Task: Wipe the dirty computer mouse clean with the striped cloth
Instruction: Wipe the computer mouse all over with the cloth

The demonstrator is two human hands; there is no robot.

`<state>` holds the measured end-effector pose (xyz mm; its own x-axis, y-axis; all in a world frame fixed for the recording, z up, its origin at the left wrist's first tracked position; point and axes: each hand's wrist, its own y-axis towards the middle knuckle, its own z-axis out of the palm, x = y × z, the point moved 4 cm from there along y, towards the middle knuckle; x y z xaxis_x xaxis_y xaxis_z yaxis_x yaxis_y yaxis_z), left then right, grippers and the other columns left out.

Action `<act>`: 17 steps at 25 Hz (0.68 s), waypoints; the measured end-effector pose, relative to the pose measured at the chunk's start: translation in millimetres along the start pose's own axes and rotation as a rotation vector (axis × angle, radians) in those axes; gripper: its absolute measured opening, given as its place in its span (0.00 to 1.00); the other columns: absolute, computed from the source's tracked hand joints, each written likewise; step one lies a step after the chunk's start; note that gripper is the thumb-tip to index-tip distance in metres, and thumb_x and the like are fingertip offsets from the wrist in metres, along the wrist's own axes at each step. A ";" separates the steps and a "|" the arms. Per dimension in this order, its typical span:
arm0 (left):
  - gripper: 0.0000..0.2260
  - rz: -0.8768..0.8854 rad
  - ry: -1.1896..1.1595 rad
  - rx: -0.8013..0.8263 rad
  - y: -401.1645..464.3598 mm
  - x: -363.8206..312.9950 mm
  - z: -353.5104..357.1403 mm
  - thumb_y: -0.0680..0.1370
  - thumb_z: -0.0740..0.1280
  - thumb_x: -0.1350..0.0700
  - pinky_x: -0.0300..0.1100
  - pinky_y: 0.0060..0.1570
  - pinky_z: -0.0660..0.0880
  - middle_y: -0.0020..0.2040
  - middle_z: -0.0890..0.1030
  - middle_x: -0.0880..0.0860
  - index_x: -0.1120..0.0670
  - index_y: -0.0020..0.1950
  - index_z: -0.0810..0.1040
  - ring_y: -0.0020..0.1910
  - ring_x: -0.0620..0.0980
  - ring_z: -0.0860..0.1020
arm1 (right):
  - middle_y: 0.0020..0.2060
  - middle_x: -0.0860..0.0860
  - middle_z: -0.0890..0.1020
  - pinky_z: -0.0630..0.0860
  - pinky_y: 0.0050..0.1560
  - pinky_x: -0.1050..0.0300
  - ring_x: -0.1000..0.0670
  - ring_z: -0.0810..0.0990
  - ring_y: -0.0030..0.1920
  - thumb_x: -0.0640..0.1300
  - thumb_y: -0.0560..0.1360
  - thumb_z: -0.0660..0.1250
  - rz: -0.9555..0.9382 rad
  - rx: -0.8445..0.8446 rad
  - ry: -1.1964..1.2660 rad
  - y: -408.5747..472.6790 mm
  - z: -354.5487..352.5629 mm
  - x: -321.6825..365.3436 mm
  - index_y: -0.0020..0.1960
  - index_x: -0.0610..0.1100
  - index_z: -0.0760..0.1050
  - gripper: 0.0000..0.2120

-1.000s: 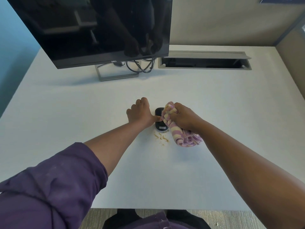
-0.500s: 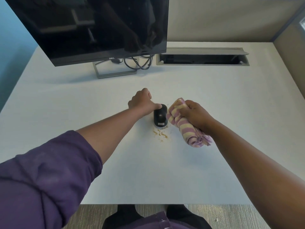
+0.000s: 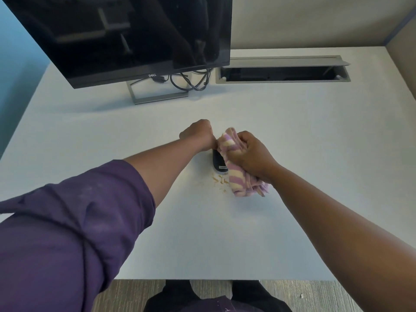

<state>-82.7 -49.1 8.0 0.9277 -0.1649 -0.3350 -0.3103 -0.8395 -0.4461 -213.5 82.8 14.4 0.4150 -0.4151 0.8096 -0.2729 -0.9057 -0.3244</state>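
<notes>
A black computer mouse point(image 3: 218, 163) lies at the middle of the white desk point(image 3: 225, 233), its near end with a small label showing. My left hand point(image 3: 199, 136) grips the mouse from its left side, fingers curled. My right hand point(image 3: 248, 152) holds a bunched pink, purple and cream striped cloth point(image 3: 238, 181) and presses it onto the right and far part of the mouse, hiding that part. The cloth's loose end trails on the desk toward me.
Brown crumbs point(image 3: 219, 180) lie on the desk just in front of the mouse. A dark Dell monitor point(image 3: 135, 37) on a metal stand point(image 3: 157, 95) stands at the back left, with cables point(image 3: 191, 81) beside it. An open cable tray point(image 3: 281, 73) sits at the back right.
My right hand with the cloth, apart from the mouse half a second ago, has moved left onto it and covers most of it. My left hand keeps its hold.
</notes>
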 end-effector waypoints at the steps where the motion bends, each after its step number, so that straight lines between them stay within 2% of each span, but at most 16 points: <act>1: 0.13 0.006 0.013 -0.005 0.4 -0.2 -0.9 0.69 0.73 0.53 0.42 0.44 0.72 0.51 0.82 0.50 0.51 0.52 0.77 0.49 0.53 0.80 | 0.44 0.54 0.82 0.77 0.39 0.56 0.52 0.81 0.42 0.52 0.72 0.72 -0.025 0.022 -0.050 -2.9 4.5 -1.1 0.56 0.53 0.75 0.13; 3: 0.12 0.017 0.019 -0.007 1.1 0.0 -0.7 0.70 0.71 0.55 0.43 0.46 0.72 0.51 0.82 0.49 0.51 0.53 0.78 0.50 0.53 0.80 | 0.43 0.57 0.81 0.73 0.37 0.58 0.53 0.80 0.41 0.52 0.70 0.71 -0.065 0.063 -0.133 -8.8 9.5 -2.8 0.55 0.54 0.76 0.14; 7: 0.13 0.013 0.015 0.009 1.7 -0.3 0.7 0.70 0.72 0.54 0.42 0.45 0.72 0.49 0.81 0.48 0.51 0.53 0.78 0.50 0.53 0.81 | 0.36 0.57 0.80 0.71 0.33 0.56 0.52 0.77 0.36 0.58 0.65 0.67 -0.131 0.096 -0.236 -12.1 8.2 3.7 0.45 0.57 0.74 0.10; 10: 0.13 -0.004 0.007 0.013 5.8 1.6 0.0 0.69 0.72 0.54 0.42 0.44 0.71 0.50 0.82 0.48 0.50 0.53 0.78 0.50 0.53 0.81 | 0.41 0.54 0.82 0.75 0.38 0.53 0.50 0.79 0.39 0.49 0.68 0.68 -0.268 0.157 -0.308 -8.7 21.9 15.3 0.56 0.55 0.77 0.16; 13: 0.19 -0.003 0.008 0.015 9.4 4.7 0.7 0.68 0.79 0.45 0.42 0.44 0.71 0.49 0.82 0.48 0.51 0.53 0.78 0.50 0.53 0.81 | 0.40 0.52 0.79 0.73 0.39 0.52 0.48 0.76 0.40 0.45 0.71 0.69 -0.304 0.245 -0.435 -4.1 36.3 14.1 0.60 0.53 0.75 0.18; 17: 0.28 0.025 0.012 0.019 10.9 4.8 -1.7 0.63 0.81 0.36 0.45 0.45 0.70 0.48 0.81 0.47 0.50 0.51 0.76 0.50 0.53 0.79 | 0.37 0.58 0.75 0.73 0.38 0.52 0.49 0.75 0.39 0.47 0.71 0.68 -0.316 0.326 -0.512 -6.1 38.1 9.7 0.49 0.59 0.69 0.12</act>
<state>-81.3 -59.9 2.9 0.9219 -0.1917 -0.3367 -0.3372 -0.8250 -0.4535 -174.7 81.0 5.6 0.8118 -0.0421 0.5825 0.1708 -0.9367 -0.3056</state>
